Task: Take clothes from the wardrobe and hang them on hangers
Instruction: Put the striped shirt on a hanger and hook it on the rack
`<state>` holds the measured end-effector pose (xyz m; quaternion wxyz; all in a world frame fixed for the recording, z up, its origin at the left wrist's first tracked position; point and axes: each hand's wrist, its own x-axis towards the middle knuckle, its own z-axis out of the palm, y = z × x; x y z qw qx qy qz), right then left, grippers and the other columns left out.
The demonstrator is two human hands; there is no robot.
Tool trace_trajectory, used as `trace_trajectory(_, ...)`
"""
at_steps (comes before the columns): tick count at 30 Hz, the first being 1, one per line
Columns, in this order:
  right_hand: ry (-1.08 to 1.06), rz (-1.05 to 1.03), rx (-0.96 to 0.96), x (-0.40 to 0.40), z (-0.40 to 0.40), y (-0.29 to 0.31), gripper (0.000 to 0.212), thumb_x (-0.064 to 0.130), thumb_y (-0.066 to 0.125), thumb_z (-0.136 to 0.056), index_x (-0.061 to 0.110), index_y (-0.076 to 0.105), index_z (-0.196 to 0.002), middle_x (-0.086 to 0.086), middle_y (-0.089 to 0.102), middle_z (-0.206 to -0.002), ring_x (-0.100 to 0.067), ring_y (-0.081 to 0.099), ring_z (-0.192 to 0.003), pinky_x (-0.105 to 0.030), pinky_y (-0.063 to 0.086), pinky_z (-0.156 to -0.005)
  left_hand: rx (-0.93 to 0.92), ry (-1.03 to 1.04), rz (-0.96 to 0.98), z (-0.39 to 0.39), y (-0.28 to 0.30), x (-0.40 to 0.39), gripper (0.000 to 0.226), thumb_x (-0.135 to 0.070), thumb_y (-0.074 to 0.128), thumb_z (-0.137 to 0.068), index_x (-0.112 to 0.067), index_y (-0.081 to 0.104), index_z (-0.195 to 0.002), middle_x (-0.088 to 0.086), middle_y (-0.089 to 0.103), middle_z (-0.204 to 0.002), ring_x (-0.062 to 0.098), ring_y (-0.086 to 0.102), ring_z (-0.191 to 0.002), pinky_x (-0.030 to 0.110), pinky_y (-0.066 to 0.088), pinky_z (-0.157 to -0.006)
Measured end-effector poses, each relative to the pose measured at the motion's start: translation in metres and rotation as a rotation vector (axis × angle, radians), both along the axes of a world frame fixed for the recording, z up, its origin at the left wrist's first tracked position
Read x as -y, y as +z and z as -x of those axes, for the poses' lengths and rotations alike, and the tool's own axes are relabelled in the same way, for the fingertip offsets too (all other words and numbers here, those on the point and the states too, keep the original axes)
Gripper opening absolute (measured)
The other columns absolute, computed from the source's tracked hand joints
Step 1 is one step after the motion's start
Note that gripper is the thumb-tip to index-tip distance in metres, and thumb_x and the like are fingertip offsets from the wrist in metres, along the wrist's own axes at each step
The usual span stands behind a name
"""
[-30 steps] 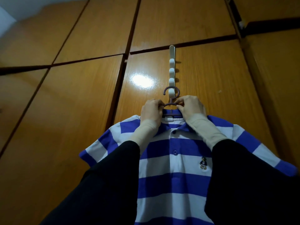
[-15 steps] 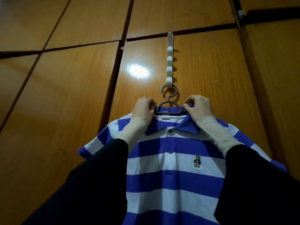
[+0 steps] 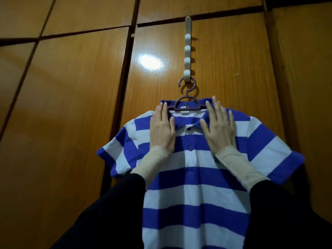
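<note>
Glossy wooden wardrobe doors (image 3: 71, 123) behind hanger-hung striped polo shirt (image 3: 194, 194), lamp glare above.

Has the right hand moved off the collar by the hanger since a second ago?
Yes. The right hand has slid down from the purple hanger and now lies flat, fingers straight, on the striped polo shirt.

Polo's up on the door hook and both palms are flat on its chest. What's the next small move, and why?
Probably slide both hands outward and down to smooth the shoulders, then let go. The purple hanger already hooks on the lowest peg of the white door hook, and the striped polo sits on it with its collar folded. The left hand and right hand only press flat.
</note>
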<state>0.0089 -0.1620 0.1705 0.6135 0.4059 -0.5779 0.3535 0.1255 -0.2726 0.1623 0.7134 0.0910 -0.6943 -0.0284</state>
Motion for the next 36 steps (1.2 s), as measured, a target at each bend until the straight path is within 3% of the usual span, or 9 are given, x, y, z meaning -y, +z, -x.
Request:
trace_trajectory(2, -0.123, -0.120, -0.036, 0.008, 0.007, -0.027, 0.061, 0.043, 0.021, -0.094, 0.015, 0.011, -0.147, -0.001, 0.008, -0.156, -0.010, 0.003, -0.142, -0.042, -0.008, -0.114, 0.156, 0.064, 0.019, 0.011, -0.024, 0.004, 0.062, -0.047, 0.015, -0.095, -0.019, -0.001, -0.148, -0.001, -0.004, -0.158, 0.010, -0.006, -0.144, 0.033, -0.001, -0.117)
trace_trajectory(6, -0.298, -0.200, 0.012, 0.008, 0.028, -0.053, 0.062, 0.049, 0.005, -0.095, 0.015, 0.013, -0.146, -0.002, 0.017, -0.155, -0.010, -0.001, -0.143, -0.047, 0.003, -0.111, 0.343, 0.234, 0.017, 0.021, -0.043, 0.025, 0.066, -0.055, -0.006, -0.081, -0.025, -0.026, -0.137, -0.011, -0.032, -0.145, 0.004, -0.027, -0.135, 0.040, -0.006, -0.116)
trace_trajectory(13, -0.335, -0.120, 0.210, -0.011, 0.036, -0.059, 0.070, 0.054, -0.006, -0.083, 0.018, -0.009, -0.144, 0.001, -0.004, -0.158, -0.014, -0.003, -0.145, -0.048, -0.008, -0.113, 0.335, 0.295, -0.189, 0.011, -0.041, 0.038, 0.060, -0.038, 0.018, -0.100, -0.023, -0.020, -0.142, 0.000, -0.021, -0.155, 0.015, -0.018, -0.144, 0.041, -0.006, -0.117)
trace_trajectory(19, -0.219, -0.026, 0.108, -0.012, 0.019, -0.050, 0.062, 0.043, 0.015, -0.092, 0.014, 0.012, -0.147, -0.003, 0.015, -0.156, -0.015, 0.014, -0.143, -0.053, -0.003, -0.112, 0.235, 0.238, -0.090, 0.007, -0.042, 0.026, 0.060, -0.043, 0.010, -0.092, -0.023, -0.017, -0.143, -0.002, -0.016, -0.156, 0.010, -0.014, -0.143, 0.038, -0.013, -0.113)
trace_trajectory(23, -0.077, -0.044, 0.030, -0.013, 0.006, -0.026, 0.057, 0.036, 0.018, -0.092, 0.015, 0.022, -0.146, 0.000, 0.021, -0.155, -0.013, 0.018, -0.142, -0.051, 0.002, -0.114, 0.071, 0.201, 0.115, 0.004, -0.032, 0.009, 0.058, -0.034, 0.017, -0.091, -0.019, 0.017, -0.147, 0.005, 0.015, -0.156, 0.015, 0.008, -0.144, 0.043, -0.001, -0.116)
trace_trajectory(25, 0.044, 0.005, 0.032, -0.015, -0.001, -0.010, 0.050, 0.029, 0.025, -0.094, 0.014, 0.037, -0.140, -0.003, 0.031, -0.151, -0.020, 0.028, -0.140, -0.050, 0.015, -0.115, -0.025, 0.171, 0.178, 0.005, -0.018, -0.006, 0.050, -0.030, 0.024, -0.090, -0.017, 0.044, -0.134, 0.008, 0.044, -0.141, 0.023, 0.037, -0.132, 0.041, 0.023, -0.112)
trace_trajectory(27, 0.100, 0.028, 0.042, -0.020, -0.004, 0.009, 0.041, 0.020, 0.032, -0.095, 0.014, 0.047, -0.133, -0.007, 0.037, -0.147, -0.026, 0.036, -0.134, -0.045, 0.030, -0.109, -0.017, 0.132, 0.174, 0.008, 0.001, -0.023, 0.042, -0.032, 0.026, -0.091, -0.017, 0.055, -0.117, 0.004, 0.056, -0.121, 0.022, 0.048, -0.115, 0.036, 0.032, -0.099)
trace_trajectory(32, 0.074, -0.209, 0.115, -0.038, 0.002, 0.055, 0.030, 0.018, 0.039, -0.097, 0.016, 0.059, -0.119, -0.009, 0.040, -0.142, -0.026, 0.033, -0.130, -0.042, 0.032, -0.104, 0.217, -0.041, -0.011, 0.027, 0.044, -0.052, 0.031, -0.035, 0.036, -0.097, -0.017, 0.061, -0.104, 0.002, 0.063, -0.111, 0.021, 0.050, -0.112, 0.045, 0.028, -0.102)
trace_trajectory(36, -0.033, -0.429, 0.075, -0.054, 0.006, 0.072, 0.029, 0.025, 0.039, -0.097, 0.013, 0.059, -0.114, -0.010, 0.044, -0.135, -0.027, 0.037, -0.126, -0.046, 0.035, -0.102, 0.296, -0.005, -0.082, 0.039, 0.050, -0.063, 0.037, -0.046, 0.036, -0.096, -0.023, 0.066, -0.099, 0.003, 0.067, -0.103, 0.024, 0.053, -0.110, 0.049, 0.018, -0.106)
